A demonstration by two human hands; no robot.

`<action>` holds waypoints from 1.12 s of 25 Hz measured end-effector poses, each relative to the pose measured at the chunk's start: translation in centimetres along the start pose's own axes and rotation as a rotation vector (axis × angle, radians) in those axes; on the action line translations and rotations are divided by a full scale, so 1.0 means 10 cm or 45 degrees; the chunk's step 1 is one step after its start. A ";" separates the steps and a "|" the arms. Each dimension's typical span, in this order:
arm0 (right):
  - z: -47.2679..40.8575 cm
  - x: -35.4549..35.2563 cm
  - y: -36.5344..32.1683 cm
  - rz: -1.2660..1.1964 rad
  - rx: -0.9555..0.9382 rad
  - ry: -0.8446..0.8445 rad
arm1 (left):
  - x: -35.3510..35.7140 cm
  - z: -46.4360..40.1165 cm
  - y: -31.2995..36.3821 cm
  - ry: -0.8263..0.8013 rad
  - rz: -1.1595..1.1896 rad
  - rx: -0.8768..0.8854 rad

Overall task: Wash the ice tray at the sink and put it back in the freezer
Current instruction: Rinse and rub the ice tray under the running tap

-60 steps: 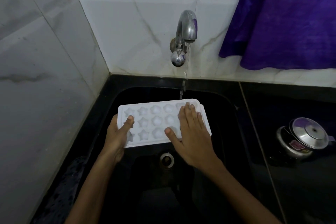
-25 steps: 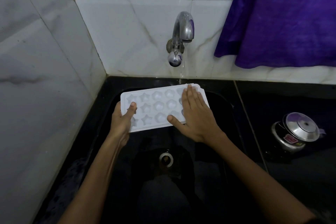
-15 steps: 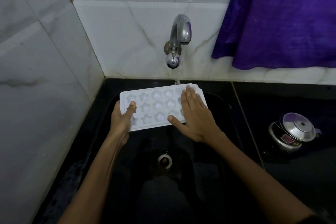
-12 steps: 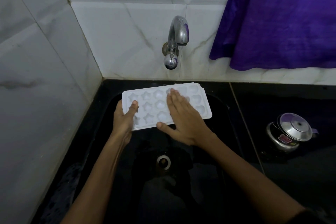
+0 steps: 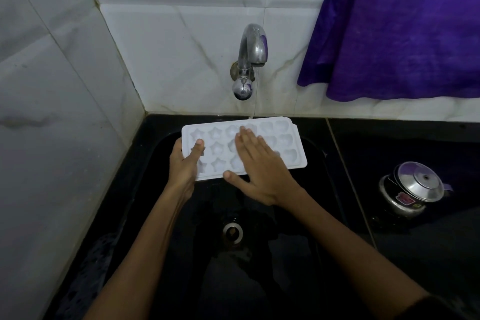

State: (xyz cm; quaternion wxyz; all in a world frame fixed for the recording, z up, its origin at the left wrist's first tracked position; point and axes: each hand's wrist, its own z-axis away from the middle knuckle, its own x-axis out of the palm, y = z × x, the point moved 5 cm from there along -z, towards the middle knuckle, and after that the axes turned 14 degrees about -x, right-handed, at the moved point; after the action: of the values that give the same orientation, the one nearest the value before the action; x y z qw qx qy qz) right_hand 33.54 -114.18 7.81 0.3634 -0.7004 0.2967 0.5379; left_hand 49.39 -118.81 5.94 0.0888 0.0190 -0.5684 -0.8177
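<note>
A person is standing over a black sink (image 5: 324, 189), holding a white ice tray (image 5: 291, 148) above the basin, at about 12 o'clock from the drain (image 5: 232, 232). The left hand (image 5: 183, 163) is gripping the tray's left end, thumb lying on top. The right hand (image 5: 259, 166) is resting flat on the tray's middle, fingers straight and together. A metal tap (image 5: 250, 60) is jutting from the tiled wall just behind the tray. At 3 o'clock, a steel pot (image 5: 413, 189) is sitting on the counter.
</note>
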 end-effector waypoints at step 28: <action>0.12 0.13 0.05 0.069 -0.078 0.008 | -0.01 -0.17 0.04 0.153 0.000 -0.041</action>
State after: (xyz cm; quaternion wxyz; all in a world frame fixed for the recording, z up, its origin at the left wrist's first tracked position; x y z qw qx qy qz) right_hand 32.78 -113.47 6.25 0.3261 -0.7047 0.3001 0.5541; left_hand 49.80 -120.47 5.70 0.1231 0.0665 -0.5489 -0.8241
